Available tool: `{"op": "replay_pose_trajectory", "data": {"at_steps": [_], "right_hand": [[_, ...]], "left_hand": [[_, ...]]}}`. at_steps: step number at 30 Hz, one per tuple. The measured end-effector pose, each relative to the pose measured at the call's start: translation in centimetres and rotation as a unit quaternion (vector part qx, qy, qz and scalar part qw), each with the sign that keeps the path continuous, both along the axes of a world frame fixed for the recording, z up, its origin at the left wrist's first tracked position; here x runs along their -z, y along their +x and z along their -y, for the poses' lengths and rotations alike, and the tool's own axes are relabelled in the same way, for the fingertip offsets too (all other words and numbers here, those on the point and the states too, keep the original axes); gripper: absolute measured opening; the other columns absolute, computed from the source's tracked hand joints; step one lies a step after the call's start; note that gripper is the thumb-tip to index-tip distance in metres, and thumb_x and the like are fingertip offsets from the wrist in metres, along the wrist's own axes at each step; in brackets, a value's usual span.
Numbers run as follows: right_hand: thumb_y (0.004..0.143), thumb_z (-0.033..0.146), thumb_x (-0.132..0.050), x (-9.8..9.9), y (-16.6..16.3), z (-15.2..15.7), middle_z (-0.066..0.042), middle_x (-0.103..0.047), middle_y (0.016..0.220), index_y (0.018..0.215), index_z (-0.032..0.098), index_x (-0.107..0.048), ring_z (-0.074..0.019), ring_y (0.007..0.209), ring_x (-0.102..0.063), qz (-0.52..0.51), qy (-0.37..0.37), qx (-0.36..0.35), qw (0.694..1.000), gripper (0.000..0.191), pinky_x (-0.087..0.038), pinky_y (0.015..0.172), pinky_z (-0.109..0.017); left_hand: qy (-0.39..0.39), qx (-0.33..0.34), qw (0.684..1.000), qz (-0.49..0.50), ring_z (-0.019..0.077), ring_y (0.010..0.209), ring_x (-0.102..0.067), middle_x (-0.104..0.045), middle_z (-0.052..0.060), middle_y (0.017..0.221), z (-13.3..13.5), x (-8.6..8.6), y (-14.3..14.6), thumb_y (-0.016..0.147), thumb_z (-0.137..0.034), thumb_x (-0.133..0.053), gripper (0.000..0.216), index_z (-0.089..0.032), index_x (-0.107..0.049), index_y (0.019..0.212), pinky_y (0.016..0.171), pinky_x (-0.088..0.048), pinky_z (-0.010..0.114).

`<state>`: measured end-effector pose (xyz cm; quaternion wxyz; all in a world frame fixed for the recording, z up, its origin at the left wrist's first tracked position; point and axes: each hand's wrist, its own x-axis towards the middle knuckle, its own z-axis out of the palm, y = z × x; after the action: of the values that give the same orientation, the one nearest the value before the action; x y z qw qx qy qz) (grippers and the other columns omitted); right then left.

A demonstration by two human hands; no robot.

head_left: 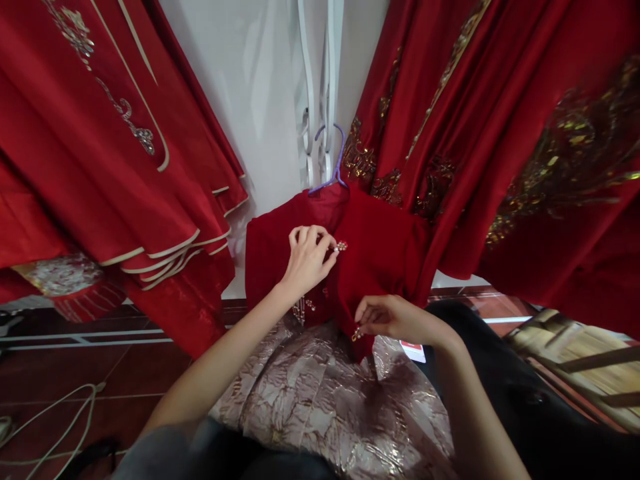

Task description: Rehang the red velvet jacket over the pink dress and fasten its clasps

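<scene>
A small dark red jacket (383,233) hangs open at the front from a purple hanger (336,175). My left hand (309,259) is over its chest, thumb and finger pinched on a beaded ornament (342,246) at the front edge. Lower on the same edge, my right hand (387,317) is closed in a pinch on a gold beaded ornament (357,335). Beaded tassels (299,311) dangle on the opposite front panel, partly under my left wrist. A shiny pinkish brocade skirt (305,393) spreads below the jacket.
Red gowns with pale piping (165,220) hang at left. More red gowns with gold sequins (575,147) hang at right. A white rack post (330,73) stands behind the hanger. A pale cable (90,407) lies on the tiled floor; a woven basket-like object (590,373) sits at right.
</scene>
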<state>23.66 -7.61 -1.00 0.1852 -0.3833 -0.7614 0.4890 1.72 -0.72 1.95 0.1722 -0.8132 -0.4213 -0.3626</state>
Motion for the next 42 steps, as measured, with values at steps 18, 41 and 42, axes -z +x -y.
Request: {"op": "replay_pose_trajectory", "data": {"at_steps": [18,41,42], "right_hand": [[0.088,0.043,-0.055,-3.5,-5.0,-1.6,-0.014,-0.059,0.124,0.124,0.019,-0.05,-0.0204,0.103,-0.064,-0.145,0.139,0.202,0.958,0.044,-0.056,0.086,-0.037],[0.069,0.057,-0.07,-9.9,0.1,-11.0,-0.038,-0.012,0.15,0.146,-0.006,-0.009,-0.0506,0.141,-0.009,0.188,0.37,0.459,0.786,0.117,-0.018,0.108,-0.066],[0.069,0.058,-0.07,-10.1,0.4,-11.7,-0.037,-0.015,0.15,0.147,-0.005,-0.012,-0.0494,0.14,-0.014,0.213,0.373,0.45,0.783,0.115,-0.022,0.108,-0.064]], "left_hand": [[0.042,-0.074,0.996,-0.005,0.0252,0.098,-0.059,-0.065,0.01,0.102,0.2,-0.6,-1.5,0.088,-0.022,-0.047,0.034,-0.016,-0.053,0.122,0.115,-0.012,0.06],[0.046,-0.221,0.971,0.076,0.0312,0.115,-0.052,-0.063,0.011,0.112,-2.8,-7.9,-9.8,0.087,-0.014,-0.037,0.034,-0.02,-0.062,0.11,0.113,0.003,0.063],[0.045,-0.221,0.972,0.072,0.0304,0.113,-0.054,-0.064,0.01,0.109,-3.0,-7.9,-9.9,0.087,-0.014,-0.036,0.034,-0.02,-0.061,0.11,0.113,0.002,0.062]]}}
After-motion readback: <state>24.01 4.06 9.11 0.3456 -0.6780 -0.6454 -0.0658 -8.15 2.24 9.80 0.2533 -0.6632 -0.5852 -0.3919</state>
